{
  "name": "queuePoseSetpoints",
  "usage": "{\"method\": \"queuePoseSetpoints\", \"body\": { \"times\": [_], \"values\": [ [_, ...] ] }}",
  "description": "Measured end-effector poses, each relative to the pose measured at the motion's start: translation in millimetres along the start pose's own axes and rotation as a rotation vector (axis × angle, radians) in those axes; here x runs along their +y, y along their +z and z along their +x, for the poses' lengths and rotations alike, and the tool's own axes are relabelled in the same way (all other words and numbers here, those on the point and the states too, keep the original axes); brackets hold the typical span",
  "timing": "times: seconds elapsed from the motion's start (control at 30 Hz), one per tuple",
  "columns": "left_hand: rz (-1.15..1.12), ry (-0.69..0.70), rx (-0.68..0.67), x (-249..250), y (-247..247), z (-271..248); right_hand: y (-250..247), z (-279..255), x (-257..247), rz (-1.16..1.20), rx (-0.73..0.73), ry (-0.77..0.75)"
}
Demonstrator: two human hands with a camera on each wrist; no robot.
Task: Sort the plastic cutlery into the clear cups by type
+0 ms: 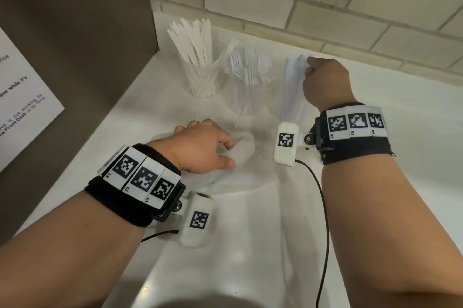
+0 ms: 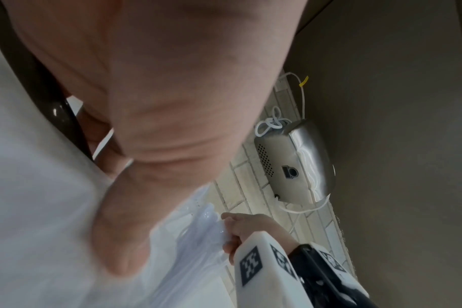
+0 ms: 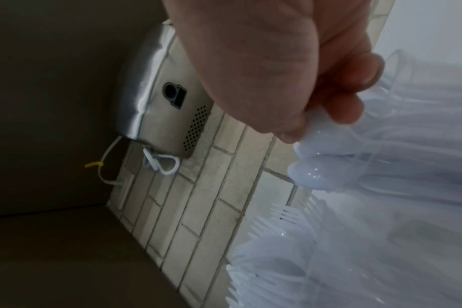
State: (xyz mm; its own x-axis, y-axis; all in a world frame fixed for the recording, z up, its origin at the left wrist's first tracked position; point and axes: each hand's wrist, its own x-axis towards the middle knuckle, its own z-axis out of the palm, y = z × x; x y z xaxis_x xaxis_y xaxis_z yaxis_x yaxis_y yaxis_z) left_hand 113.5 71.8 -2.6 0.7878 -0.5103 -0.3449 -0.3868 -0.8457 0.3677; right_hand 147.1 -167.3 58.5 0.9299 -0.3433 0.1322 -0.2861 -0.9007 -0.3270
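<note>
White plastic knives (image 1: 194, 39), matt and opaque, fill a clear plastic cup (image 1: 204, 79); translucent plastic forks (image 1: 246, 67) fill another beside it. Glossy, faintly bluish plastic spoons (image 3: 314, 175) catch pinpoint highlights. A thin, crinkled transparent plastic bag (image 1: 238, 157) lies on a smooth, matt white counter (image 1: 250, 245). The rear wall is cream glazed brick tile (image 1: 325, 7) with rough grey grout. A brushed-metal wall unit (image 2: 298, 162) shows a satin sheen, a perforated grille and a white plastic-coated cord (image 2: 270, 123). Black cloth wristbands (image 1: 355, 150) carry matt white plastic marker blocks (image 1: 353, 122).
</note>
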Motion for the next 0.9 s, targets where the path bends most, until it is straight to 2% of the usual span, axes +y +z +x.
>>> {"method": "queuePoseSetpoints", "body": {
  "times": [0.1, 0.17, 0.23, 0.3, 0.37, 0.43, 0.5, 0.57, 0.6, 0.73, 0.8, 0.9],
  "values": [
    [-0.135, -0.041, 0.088, -7.9, -4.6, 1.0, -2.2, -8.1, -2.2, 0.114, 0.092, 0.027],
    [-0.236, -0.07, 0.233, -16.3, -11.1, -4.2, -4.0, -16.1, -5.4, 0.227, 0.211, 0.023],
    [-0.371, -0.11, 0.409, -26.0, -17.5, -11.4, -2.1, -28.5, -15.4, 0.28, 0.283, -0.065],
    [-0.568, -0.138, 0.555, -31.5, -20.2, -17.6, 4.6, -45.8, -30.6, 0.343, 0.196, -0.131],
    [-0.769, -0.143, 0.633, -34.3, -19.5, -20.4, 18.1, -63.0, -46.2, 0.443, -0.034, -0.082],
    [-0.89, -0.126, 0.639, -33.3, -19.3, -22.9, 32.8, -79.4, -61.5, 0.522, -0.272, 0.016],
    [-0.991, -0.108, 0.572, -30.1, -18.1, -24.8, 48.6, -88.7, -70.3, 0.69, -0.359, 0.094],
    [-1.084, -0.158, 0.555, -30.3, -17.5, -24.6, 56.4, -91.0, -73.4, 0.935, -0.299, 0.169],
    [-1.145, -0.224, 0.589, -32.6, -18.4, -24.6, 57.1, -91.0, -72.5, 1.003, -0.237, 0.196],
    [-1.458, -0.405, 0.758, -42.7, -25.2, -26.8, 57.1, -85.6, -56.7, 1.034, 0.027, 0.231],
    [-1.565, -0.4, 0.753, -39.8, -23.3, -27.4, 57.6, -84.6, -50.6, 1.03, 0.046, 0.227],
    [-1.597, -0.349, 0.706, -28.6, -18.1, -25.6, 59.4, -86.5, -47.7, 0.991, -0.013, 0.246]
  ]
}}
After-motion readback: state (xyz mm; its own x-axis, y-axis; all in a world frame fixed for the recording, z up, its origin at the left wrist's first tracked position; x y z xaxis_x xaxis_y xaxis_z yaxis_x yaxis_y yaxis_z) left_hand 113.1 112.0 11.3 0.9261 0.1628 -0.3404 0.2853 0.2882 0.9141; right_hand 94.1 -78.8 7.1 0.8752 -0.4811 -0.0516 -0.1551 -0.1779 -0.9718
